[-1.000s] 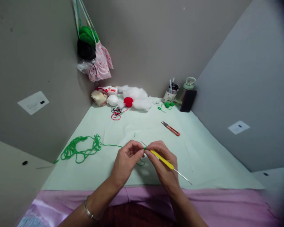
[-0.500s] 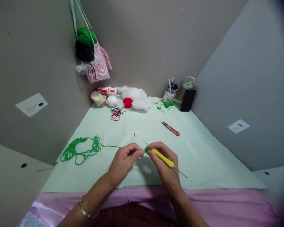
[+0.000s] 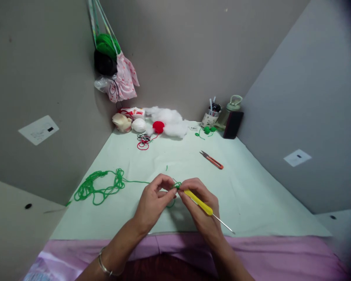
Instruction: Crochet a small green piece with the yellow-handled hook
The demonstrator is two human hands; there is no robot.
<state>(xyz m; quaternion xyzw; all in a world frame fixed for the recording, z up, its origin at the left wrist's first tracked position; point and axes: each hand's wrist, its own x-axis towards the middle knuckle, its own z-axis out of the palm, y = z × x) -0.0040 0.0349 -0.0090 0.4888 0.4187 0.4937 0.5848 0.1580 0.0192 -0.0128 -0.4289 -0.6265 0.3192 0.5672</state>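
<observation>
My right hand (image 3: 203,201) is closed around a crochet hook (image 3: 199,202) with a yellow handle, its metal shaft sticking out below toward the right. The hook's other tip meets a small piece of green yarn work (image 3: 177,185) between my hands. My left hand (image 3: 154,199) pinches that piece between thumb and fingers, which partly hide it. A strand runs from the left hand to a loose heap of green yarn (image 3: 99,185) on the table at left. Below the fingertips hangs a small green loop (image 3: 171,203).
Orange-handled thread snips (image 3: 212,160) lie right of centre. At the back are white stuffing (image 3: 171,121), a red yarn ball (image 3: 158,127), small green pieces (image 3: 207,130), a pen cup (image 3: 211,117), a bottle (image 3: 224,117) and a phone (image 3: 233,125). Walls enclose the table (image 3: 266,203).
Both hands have drawn closer together and the hook has shifted slightly left and down. More green yarn shows at the fingertips, with a loop now hanging below them.
</observation>
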